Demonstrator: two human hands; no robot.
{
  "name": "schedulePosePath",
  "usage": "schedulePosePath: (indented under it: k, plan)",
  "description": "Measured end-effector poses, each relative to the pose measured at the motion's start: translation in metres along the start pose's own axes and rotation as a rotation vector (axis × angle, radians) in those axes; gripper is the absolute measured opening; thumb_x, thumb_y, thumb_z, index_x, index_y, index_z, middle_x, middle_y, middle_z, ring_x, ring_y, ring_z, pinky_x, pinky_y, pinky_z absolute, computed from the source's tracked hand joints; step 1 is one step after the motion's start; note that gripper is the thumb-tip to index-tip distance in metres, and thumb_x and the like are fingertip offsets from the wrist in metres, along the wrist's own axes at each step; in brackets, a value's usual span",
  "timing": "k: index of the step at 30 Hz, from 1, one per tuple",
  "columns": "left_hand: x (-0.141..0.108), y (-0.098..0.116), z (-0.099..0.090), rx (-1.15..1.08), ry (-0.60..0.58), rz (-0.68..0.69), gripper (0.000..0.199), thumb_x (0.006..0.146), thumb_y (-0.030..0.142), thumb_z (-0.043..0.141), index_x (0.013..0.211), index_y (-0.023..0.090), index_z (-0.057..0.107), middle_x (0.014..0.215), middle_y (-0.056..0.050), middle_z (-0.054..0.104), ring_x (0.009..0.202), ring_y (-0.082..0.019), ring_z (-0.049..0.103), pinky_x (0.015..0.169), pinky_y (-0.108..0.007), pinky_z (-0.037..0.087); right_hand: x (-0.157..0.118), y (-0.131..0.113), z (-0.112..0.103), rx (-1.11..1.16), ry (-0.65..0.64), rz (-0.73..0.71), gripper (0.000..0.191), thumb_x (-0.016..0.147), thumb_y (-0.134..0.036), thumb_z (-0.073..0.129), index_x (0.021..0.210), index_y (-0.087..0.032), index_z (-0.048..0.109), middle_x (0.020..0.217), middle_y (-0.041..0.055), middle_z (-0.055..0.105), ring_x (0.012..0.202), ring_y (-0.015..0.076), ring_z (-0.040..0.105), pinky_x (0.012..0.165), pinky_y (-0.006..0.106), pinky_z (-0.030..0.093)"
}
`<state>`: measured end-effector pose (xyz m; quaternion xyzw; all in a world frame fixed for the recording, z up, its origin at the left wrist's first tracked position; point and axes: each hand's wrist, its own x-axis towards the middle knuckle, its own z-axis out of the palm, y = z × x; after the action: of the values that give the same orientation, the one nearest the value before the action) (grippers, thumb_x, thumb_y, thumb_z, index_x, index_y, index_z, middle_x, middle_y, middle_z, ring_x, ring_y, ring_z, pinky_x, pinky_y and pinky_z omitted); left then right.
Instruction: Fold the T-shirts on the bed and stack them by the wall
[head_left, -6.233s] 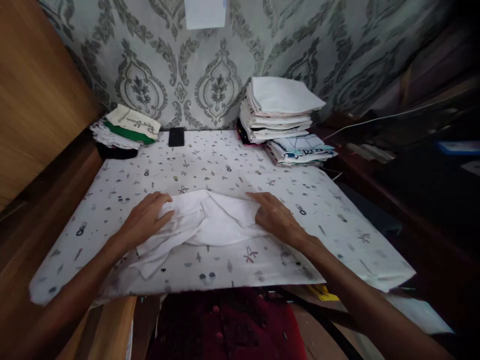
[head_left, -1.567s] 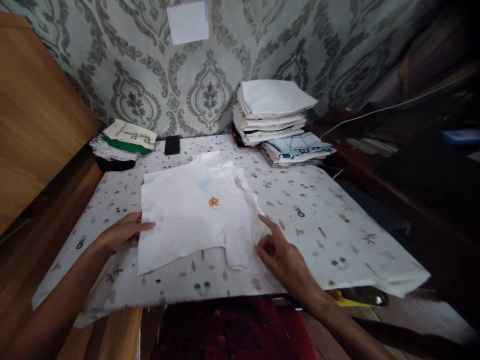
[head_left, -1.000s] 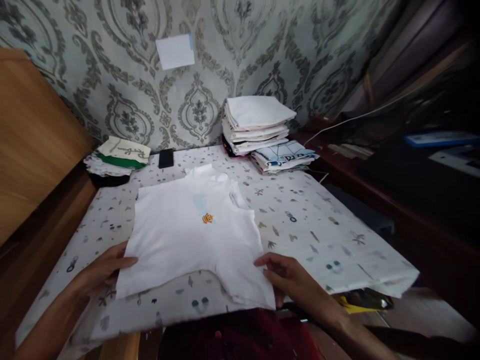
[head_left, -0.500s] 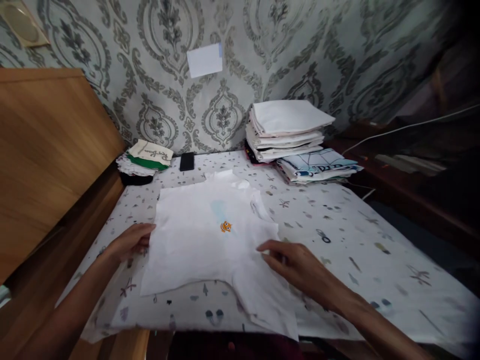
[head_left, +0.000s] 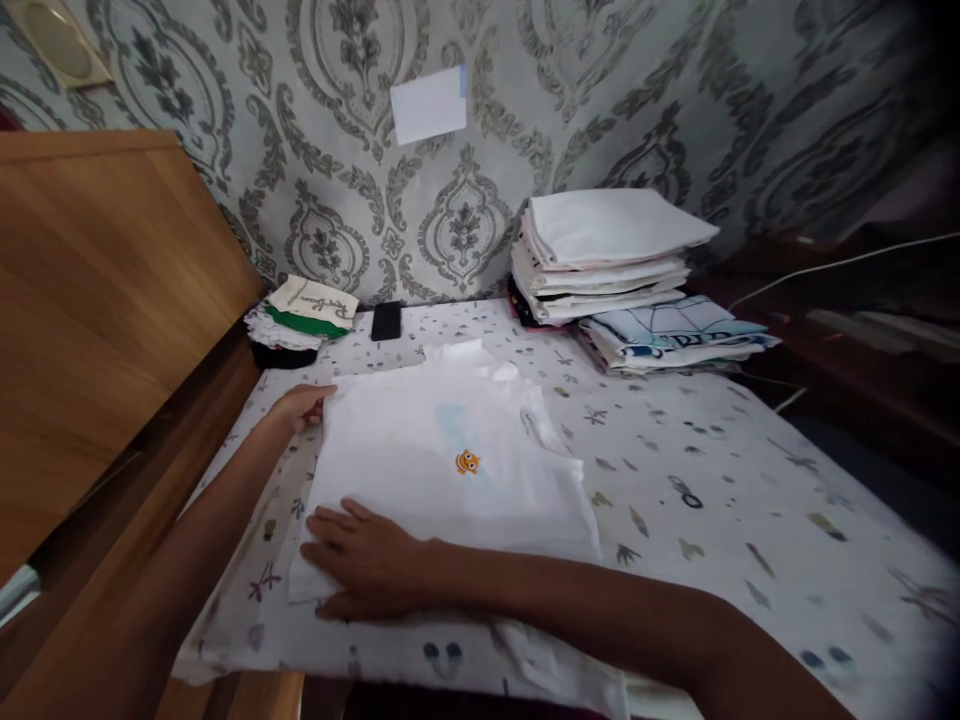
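Observation:
A white T-shirt [head_left: 405, 450] with a small orange cartoon face and a pale blue patch lies spread on the patterned cloth. At its far left corner, the fingers of my left hand [head_left: 301, 405] pinch the fabric edge. My right hand [head_left: 369, 562] lies flat on the shirt's near left part, fingers apart, and my right forearm crosses over the near side of the shirt. Part of the shirt beneath that arm is hidden. One sleeve hangs toward the front edge of the table.
A tall pile of folded white clothes [head_left: 619, 232] stands at the back right, beside a lower pile of printed clothes [head_left: 679, 332]. Back left are a small clothes stack [head_left: 311, 305] and a black phone [head_left: 386, 321]. A wooden panel [head_left: 112, 300] borders the left side.
My right hand has swung left across the shirt and now rests flat near its lower left corner. My left hand has slid away from me along the shirt's left edge to the far corner.

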<state>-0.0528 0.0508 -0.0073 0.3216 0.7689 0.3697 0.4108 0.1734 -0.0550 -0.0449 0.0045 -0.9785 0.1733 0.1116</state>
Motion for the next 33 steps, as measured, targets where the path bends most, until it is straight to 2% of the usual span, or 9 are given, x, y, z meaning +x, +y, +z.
schedulePosePath:
  k: [2, 5, 9, 12, 15, 17, 20, 25, 33]
  plan:
    - [0.012, 0.004, 0.002, 0.058, 0.046, 0.031, 0.035, 0.057, 0.029, 0.083, 0.069, 0.019, 0.051, 0.05, 0.008, 0.042, 0.043, -0.008, 0.038, 0.043, -0.021, 0.023, 0.0, -0.005, 0.004, 0.008, -0.01, -0.039, 0.056, 0.094, -0.046, 0.061, 0.137, -0.011, 0.052, 0.15, 0.0204, 0.048, 0.143, 0.0299, 0.039, 0.118, 0.05, 0.031]
    - [0.017, 0.004, 0.004, 0.139, 0.116, 0.114, 0.027, 0.064, 0.025, 0.076, 0.083, 0.02, 0.058, 0.059, 0.004, 0.054, 0.057, -0.015, 0.055, 0.051, -0.024, 0.036, -0.001, -0.007, 0.001, 0.094, -0.067, -0.11, 0.057, 0.093, -0.043, 0.064, 0.139, -0.011, 0.051, 0.15, 0.0191, 0.048, 0.143, 0.0286, 0.04, 0.119, 0.047, 0.03]
    - [0.004, -0.006, 0.008, 0.521, 0.274, 0.314, 0.029, 0.079, 0.03, 0.062, 0.106, 0.021, 0.061, 0.089, -0.007, 0.069, 0.096, -0.029, 0.065, 0.076, -0.034, 0.048, -0.01, 0.012, -0.019, 0.375, -0.108, -0.17, 0.037, 0.095, -0.035, 0.063, 0.126, -0.016, 0.06, 0.135, 0.0074, 0.065, 0.129, 0.0136, 0.056, 0.11, 0.024, 0.04]
    - [-0.01, -0.014, 0.027, 0.903, 0.37, 0.578, 0.042, 0.092, 0.035, 0.044, 0.128, 0.016, 0.055, 0.124, -0.019, 0.065, 0.12, -0.036, 0.057, 0.094, -0.046, 0.047, -0.027, 0.053, -0.041, 0.395, 0.022, 0.107, 0.029, 0.099, -0.031, 0.056, 0.122, -0.015, 0.063, 0.129, 0.0081, 0.068, 0.12, 0.0141, 0.062, 0.105, 0.024, 0.044]
    - [-0.019, -0.022, 0.061, 0.927, 0.175, 0.774, 0.051, 0.097, 0.037, 0.033, 0.136, 0.009, 0.05, 0.141, -0.022, 0.055, 0.131, -0.034, 0.051, 0.107, -0.048, 0.041, -0.052, 0.103, -0.06, 0.14, 0.187, 0.549, 0.032, 0.099, -0.024, 0.051, 0.126, -0.01, 0.062, 0.134, 0.0151, 0.064, 0.128, 0.0232, 0.057, 0.11, 0.037, 0.042]
    - [-0.02, -0.029, 0.082, 0.923, 0.047, 0.834, 0.055, 0.098, 0.04, 0.032, 0.14, 0.008, 0.047, 0.147, -0.022, 0.051, 0.138, -0.032, 0.046, 0.114, -0.05, 0.036, -0.072, 0.132, -0.067, -0.014, 0.183, 0.682, 0.038, 0.097, -0.026, 0.053, 0.132, -0.009, 0.058, 0.144, 0.018, 0.055, 0.138, 0.0271, 0.047, 0.116, 0.042, 0.036]
    - [-0.014, -0.04, 0.095, 0.974, 0.022, 0.85, 0.057, 0.099, 0.043, 0.032, 0.146, 0.012, 0.044, 0.156, -0.019, 0.042, 0.147, -0.031, 0.034, 0.119, -0.054, 0.027, -0.111, 0.159, -0.072, -0.153, 0.146, 0.78, 0.053, 0.099, -0.041, 0.051, 0.143, -0.012, 0.048, 0.157, 0.0176, 0.04, 0.148, 0.0286, 0.032, 0.121, 0.044, 0.028]
    - [-0.001, -0.049, 0.079, 1.026, 0.058, 0.815, 0.062, 0.1, 0.047, 0.028, 0.15, 0.013, 0.04, 0.16, -0.017, 0.036, 0.151, -0.029, 0.027, 0.12, -0.053, 0.025, -0.169, 0.174, -0.078, -0.284, 0.128, 0.997, 0.067, 0.102, -0.051, 0.034, 0.151, -0.005, 0.036, 0.162, 0.0209, 0.029, 0.152, 0.0289, 0.022, 0.123, 0.042, 0.023]
    - [0.008, -0.05, 0.051, 1.068, 0.109, 0.701, 0.065, 0.1, 0.049, 0.025, 0.151, 0.012, 0.039, 0.161, -0.018, 0.031, 0.152, -0.029, 0.025, 0.12, -0.056, 0.023, -0.179, 0.179, -0.075, -0.337, 0.135, 0.994, 0.066, 0.102, -0.054, 0.028, 0.152, -0.012, 0.034, 0.162, 0.0166, 0.031, 0.152, 0.0275, 0.023, 0.123, 0.046, 0.024]
